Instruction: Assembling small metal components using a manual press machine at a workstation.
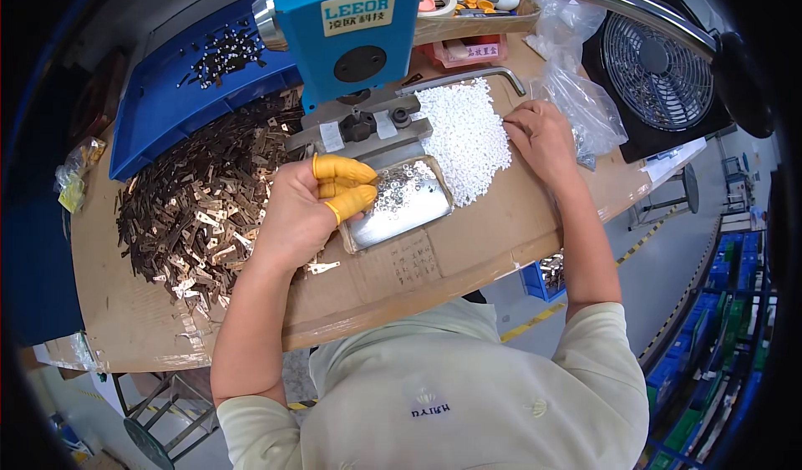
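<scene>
My left hand (313,207), with yellow finger cots on its thumb and fingers, is at the left edge of a shallow metal tray (409,218). Its fingers are drawn together; whatever they may hold is too small to make out. Small shiny rings (401,188) lie scattered in that tray. Bare-fingered, my right hand (543,136) touches the right edge of a heap of small white pieces (464,136), fingertips pinched, their contents hidden. Behind the tray sits a metal fixture (359,129) beneath a blue press head (347,35).
Dark and coppery flat metal strips (192,194) pile up on the left. Behind them is a blue tray (150,127) with black-and-white parts. A hex key (493,72), plastic bags (585,106) and a black fan (656,69) stand at the right. The press lever (601,2) arches overhead.
</scene>
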Tool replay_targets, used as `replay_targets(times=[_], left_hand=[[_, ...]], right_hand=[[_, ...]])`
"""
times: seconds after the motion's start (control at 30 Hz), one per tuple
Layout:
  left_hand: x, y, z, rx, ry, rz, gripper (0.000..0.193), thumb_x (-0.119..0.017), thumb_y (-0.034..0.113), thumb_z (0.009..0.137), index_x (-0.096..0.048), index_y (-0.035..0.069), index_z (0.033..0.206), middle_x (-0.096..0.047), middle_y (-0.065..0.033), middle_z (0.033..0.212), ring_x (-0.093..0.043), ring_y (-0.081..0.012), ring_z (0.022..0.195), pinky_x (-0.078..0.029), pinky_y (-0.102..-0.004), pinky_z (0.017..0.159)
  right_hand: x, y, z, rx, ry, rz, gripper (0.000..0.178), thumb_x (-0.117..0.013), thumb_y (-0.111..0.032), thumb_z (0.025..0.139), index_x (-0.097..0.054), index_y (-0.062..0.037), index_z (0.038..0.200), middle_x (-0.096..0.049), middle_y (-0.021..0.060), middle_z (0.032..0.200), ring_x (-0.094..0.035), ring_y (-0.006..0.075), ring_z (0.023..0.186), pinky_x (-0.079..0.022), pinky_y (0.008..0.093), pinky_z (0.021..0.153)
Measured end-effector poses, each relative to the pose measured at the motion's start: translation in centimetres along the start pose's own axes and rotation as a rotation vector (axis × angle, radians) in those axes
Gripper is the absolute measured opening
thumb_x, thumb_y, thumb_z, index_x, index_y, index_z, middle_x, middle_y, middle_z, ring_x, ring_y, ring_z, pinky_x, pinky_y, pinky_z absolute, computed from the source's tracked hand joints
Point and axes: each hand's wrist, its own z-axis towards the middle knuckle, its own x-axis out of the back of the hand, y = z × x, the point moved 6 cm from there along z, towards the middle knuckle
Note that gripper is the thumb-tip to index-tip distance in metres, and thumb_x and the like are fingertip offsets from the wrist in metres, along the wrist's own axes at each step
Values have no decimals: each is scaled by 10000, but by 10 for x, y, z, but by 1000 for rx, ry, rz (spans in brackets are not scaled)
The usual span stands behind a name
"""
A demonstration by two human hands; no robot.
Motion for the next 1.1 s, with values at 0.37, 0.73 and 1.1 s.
replay_targets(times=[0.37,0.73,1.1], left_hand=[[3,1,0,6,8,3,178,-664,-93,760,-669,-44,930,-680,-99,827,-613,-102,654,-513,-192,602],[5,5,1,-32,82,-42,217,-667,-86,760,-656,-45,973,-673,-107,832,-609,-110,650,-512,-193,579],[4,10,-1,-58,101,-45,480,-685,-78,754,-541,-35,1210,-660,-103,802,-607,-119,608,-500,-189,523]], right_hand=[[-10,8,5,-242,-48,104,93,-670,-95,758,-710,-35,817,-651,77,819,-597,259,749,-480,333,702],[-13,-19,10,-390,-122,453,81,-660,-54,792,-705,-22,851,-681,55,795,-588,162,645,-480,260,631],[-4,-157,20,113,-33,798,61,-653,-19,826,-679,-7,880,-646,27,770,-511,65,631,-427,185,595]])
